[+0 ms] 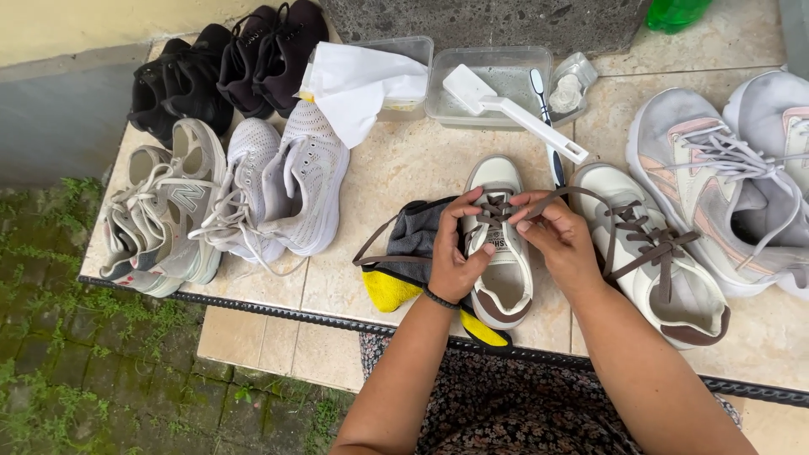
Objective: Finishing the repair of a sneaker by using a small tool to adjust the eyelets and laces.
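I see both hands meeting over the cream sneaker [502, 253] at the centre of the frame, toe pointing up toward the tubs. My left hand [456, 257] curls round the shoe's left side, its thumb and forefinger pinching the brown lace [493, 211] at the upper eyelets. My right hand [559, 240] comes in from the right, fingers pressed together on the same lace, which loops away to the right across the matching cream sneaker [653, 253] just beside it. The lace's other end trails left over a grey and yellow cloth [404, 261] that lies partly under the held shoe.

Close above the hands, a white brush [514, 108] rests with its head in a clear tub [489, 84] and its handle reaching down toward the shoe; a toothbrush [545, 126] lies alongside it. A second tub holding crumpled white paper [358, 84] sits left of that.

At the left of the frame stand a grey pair of trainers [164, 215] and a white knit pair [282, 181], with black shoes [227, 67] at the upper left. At the right edge are white sneakers with pink trim [716, 181]. A green bottle [674, 13] shows at the top right. Everything sits on a beige tiled ledge [404, 164].
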